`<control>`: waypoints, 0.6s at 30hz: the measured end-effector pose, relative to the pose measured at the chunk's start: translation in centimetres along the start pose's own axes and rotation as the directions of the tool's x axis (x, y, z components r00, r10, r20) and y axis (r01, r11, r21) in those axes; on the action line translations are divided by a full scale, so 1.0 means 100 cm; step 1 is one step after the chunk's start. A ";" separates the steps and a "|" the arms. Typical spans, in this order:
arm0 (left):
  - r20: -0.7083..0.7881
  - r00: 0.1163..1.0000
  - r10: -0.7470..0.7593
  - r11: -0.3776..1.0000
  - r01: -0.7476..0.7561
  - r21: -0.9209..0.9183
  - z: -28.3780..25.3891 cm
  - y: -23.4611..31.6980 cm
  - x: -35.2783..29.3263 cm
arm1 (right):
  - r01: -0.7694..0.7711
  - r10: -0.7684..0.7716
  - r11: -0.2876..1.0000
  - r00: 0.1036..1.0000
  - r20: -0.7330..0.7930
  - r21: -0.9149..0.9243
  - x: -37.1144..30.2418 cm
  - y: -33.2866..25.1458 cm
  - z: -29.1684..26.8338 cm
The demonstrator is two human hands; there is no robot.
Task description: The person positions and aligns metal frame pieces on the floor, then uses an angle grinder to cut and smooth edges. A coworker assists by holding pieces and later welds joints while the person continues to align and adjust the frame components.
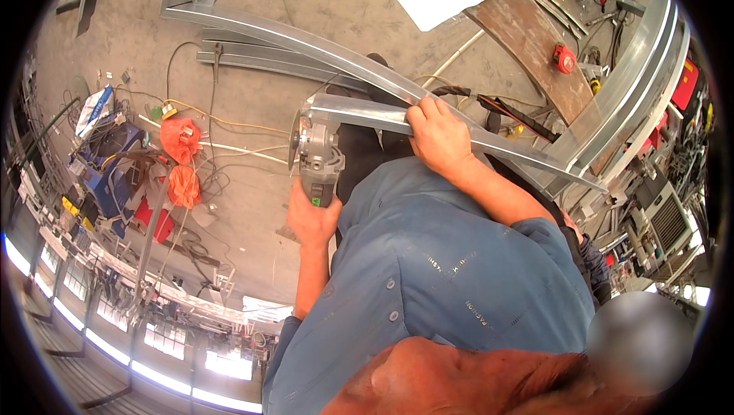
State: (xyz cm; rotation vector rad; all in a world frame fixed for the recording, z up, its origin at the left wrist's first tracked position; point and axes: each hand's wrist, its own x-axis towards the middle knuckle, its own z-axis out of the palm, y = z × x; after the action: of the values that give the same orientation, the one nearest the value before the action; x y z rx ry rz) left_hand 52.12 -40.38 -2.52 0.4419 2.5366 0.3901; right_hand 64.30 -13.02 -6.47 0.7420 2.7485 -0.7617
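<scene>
My left hand (312, 218) is wrapped round the grinder (316, 155), its disc by the left end of the metal profile (363, 112); can't tell if they touch. My right hand (441, 138) grips that profile further along, beside the long frame rail (306, 42). Orange bag (180, 141) is off left, above the floor (256, 220).

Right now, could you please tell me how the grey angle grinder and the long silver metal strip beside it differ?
The grey angle grinder is compact and bulky, whereas the long silver metal strip is slender. The grinder sits in the left hand; the strip is gripped by the right hand. The grinder points forward, while the strip runs crosswise. Both show shiny metal surfaces.
</scene>
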 end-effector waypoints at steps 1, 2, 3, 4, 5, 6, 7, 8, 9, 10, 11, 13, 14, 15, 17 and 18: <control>-0.003 1.000 -0.002 1.000 0.002 0.007 0.001 0.000 0.000 | -0.003 0.003 1.000 1.000 0.005 0.000 0.000 0.000 0.000; -0.007 1.000 -0.003 1.000 0.003 0.014 0.002 0.000 -0.001 | -0.002 0.002 1.000 1.000 -0.002 -0.001 0.000 0.000 0.000; -0.010 1.000 -0.005 1.000 0.005 0.020 0.003 0.000 -0.001 | -0.001 0.001 1.000 1.000 -0.008 -0.002 0.000 0.000 0.001; 0.012 0.999 -0.030 0.999 0.030 0.013 0.003 0.002 -0.001 | 0.000 0.000 1.000 1.000 -0.015 -0.004 0.000 0.000 0.001; 0.034 0.998 -0.055 0.998 0.055 0.005 0.002 0.004 0.000 | 0.000 0.000 1.000 1.000 -0.011 -0.003 0.000 0.000 0.001; 0.056 0.995 -0.080 0.997 0.080 -0.001 0.002 0.006 0.001 | 0.000 0.000 1.000 1.000 -0.007 -0.002 0.000 0.000 0.001; 0.045 0.996 -0.072 0.997 0.072 -0.002 0.002 0.006 0.000 | 0.000 0.000 1.000 1.000 -0.003 -0.001 0.000 0.000 0.001; 0.035 0.997 -0.065 0.998 0.065 -0.002 0.003 0.006 0.000 | -0.002 0.002 1.000 1.000 0.002 -0.002 0.000 0.000 0.001; 0.024 0.998 -0.057 0.998 0.057 -0.002 0.004 0.006 0.000 | -0.003 0.003 1.000 1.000 0.007 -0.004 0.000 0.000 0.001; 0.031 0.997 -0.075 0.997 0.075 -0.001 0.004 0.008 0.000 | -0.003 0.003 1.000 1.000 0.011 -0.006 0.000 0.000 0.001; 0.038 0.995 -0.092 0.996 0.092 0.001 0.003 0.013 0.001 | -0.003 0.003 1.000 1.000 0.018 -0.006 0.000 0.000 0.000; 0.038 0.994 -0.098 0.995 0.098 -0.007 0.003 0.014 0.001 | -0.004 0.004 1.000 1.000 0.031 -0.009 0.000 0.000 -0.001; 0.030 0.996 -0.086 0.996 0.087 -0.016 0.005 0.011 0.001 | -0.006 0.007 1.000 1.000 0.029 -0.009 0.000 -0.001 -0.001; 0.023 0.997 -0.074 0.997 0.075 -0.025 0.007 0.009 0.000 | -0.008 0.009 1.000 1.000 0.026 -0.010 0.000 -0.001 0.000; -0.007 1.000 -0.003 1.000 0.003 0.008 0.010 0.006 -0.001 | -0.009 0.009 1.000 1.000 0.020 -0.009 0.000 -0.001 0.000; -0.020 0.999 0.033 0.999 -0.032 0.025 0.011 0.006 -0.002 | -0.006 0.006 1.000 1.000 0.015 -0.007 0.000 -0.001 -0.001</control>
State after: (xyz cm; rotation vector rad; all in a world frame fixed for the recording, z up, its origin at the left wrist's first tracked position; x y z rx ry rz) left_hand 52.94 -39.73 -3.11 0.4917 2.5593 0.3777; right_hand 64.24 -13.04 -6.33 0.7398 2.7325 -0.7530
